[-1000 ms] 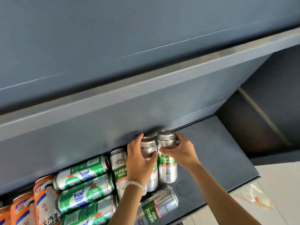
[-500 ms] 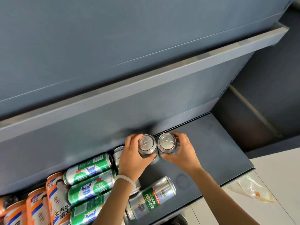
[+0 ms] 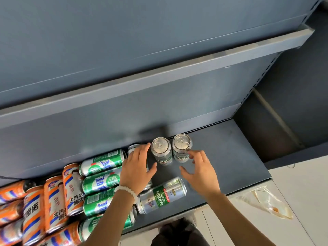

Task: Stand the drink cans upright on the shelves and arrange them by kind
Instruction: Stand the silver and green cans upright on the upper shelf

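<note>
Two silver-and-green Harbin beer cans stand upright side by side at the back of the bottom shelf (image 3: pixel 230 153): the left can (image 3: pixel 161 150) and the right can (image 3: pixel 182 148). My left hand (image 3: pixel 137 170), with a white bead bracelet, hovers just left of them with its fingers spread and holds nothing. My right hand (image 3: pixel 200 172) hangs just below the right can, fingers relaxed and empty. Another Harbin can (image 3: pixel 162 196) lies on its side near the shelf's front edge. One more lying can (image 3: pixel 133 150) is partly hidden behind my left hand.
Several green cans (image 3: pixel 102 162) lie on their sides left of my hands, with orange-and-white cans (image 3: pixel 55 201) piled further left. An upper shelf lip (image 3: pixel 177 68) overhangs. A crumpled clear plastic bag (image 3: pixel 266 201) lies on the pale floor at the right.
Both hands have let go of the two upright Harbin cans and drawn back toward me with fingers spread. The cans now stand free on the shelf.
</note>
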